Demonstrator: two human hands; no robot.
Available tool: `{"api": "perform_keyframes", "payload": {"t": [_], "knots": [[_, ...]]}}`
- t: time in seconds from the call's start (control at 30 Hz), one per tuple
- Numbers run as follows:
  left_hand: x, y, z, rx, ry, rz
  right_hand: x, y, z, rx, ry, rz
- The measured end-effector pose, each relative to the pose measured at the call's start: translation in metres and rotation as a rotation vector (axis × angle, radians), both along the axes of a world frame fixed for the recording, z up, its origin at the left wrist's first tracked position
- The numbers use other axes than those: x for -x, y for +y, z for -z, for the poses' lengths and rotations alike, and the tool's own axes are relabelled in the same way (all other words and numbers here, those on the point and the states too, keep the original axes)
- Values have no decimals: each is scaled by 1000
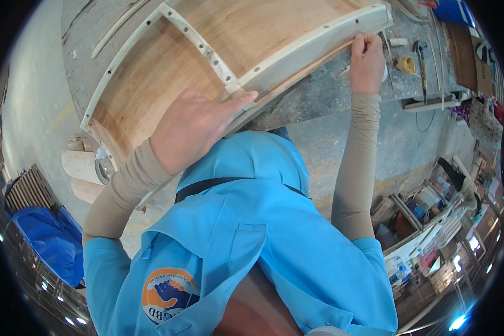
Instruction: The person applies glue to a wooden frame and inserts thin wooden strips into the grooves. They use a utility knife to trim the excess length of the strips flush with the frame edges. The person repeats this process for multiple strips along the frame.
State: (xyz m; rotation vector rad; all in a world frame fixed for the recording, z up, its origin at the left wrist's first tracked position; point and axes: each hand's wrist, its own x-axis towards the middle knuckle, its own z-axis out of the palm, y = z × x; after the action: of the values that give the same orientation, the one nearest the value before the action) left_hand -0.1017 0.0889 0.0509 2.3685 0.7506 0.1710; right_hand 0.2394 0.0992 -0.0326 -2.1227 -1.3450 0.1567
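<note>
Two bare hands rest on a curved furniture frame of pale painted wooden rails over a brown plywood panel, which lies on a grey, dust-streaked workbench just ahead of the person. Its cream rails carry rows of small drilled holes, and a cross rail meets the near curved rail right by the left hand, which lies flat with fingers together, pressing down on that joint. Farther along the same near rail, the right hand is curled, its fingertips pinching the rail's edge near the frame's corner. Beyond the right hand lie a yellowish sponge-like lump and a slim hand tool. Below the left forearm, a blue plastic sheet is bundled on the floor.
</note>
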Motion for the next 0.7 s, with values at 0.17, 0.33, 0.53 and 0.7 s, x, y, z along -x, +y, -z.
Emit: {"api": "perform_keyframes", "payload": {"t": [0.17, 0.33, 0.53, 0.7], "knots": [[4, 3, -10, 10, 64, 39, -2, 0, -1, 23, 39, -4], [11, -1, -12, 27, 87, 47, 1, 0, -1, 45, 14, 13], [13, -2, -15, 11, 111, 49, 0, 1, -1, 31, 36, 3], [10, -4, -23, -4, 135, 40, 0, 1, 2, 8, 20, -2]]}}
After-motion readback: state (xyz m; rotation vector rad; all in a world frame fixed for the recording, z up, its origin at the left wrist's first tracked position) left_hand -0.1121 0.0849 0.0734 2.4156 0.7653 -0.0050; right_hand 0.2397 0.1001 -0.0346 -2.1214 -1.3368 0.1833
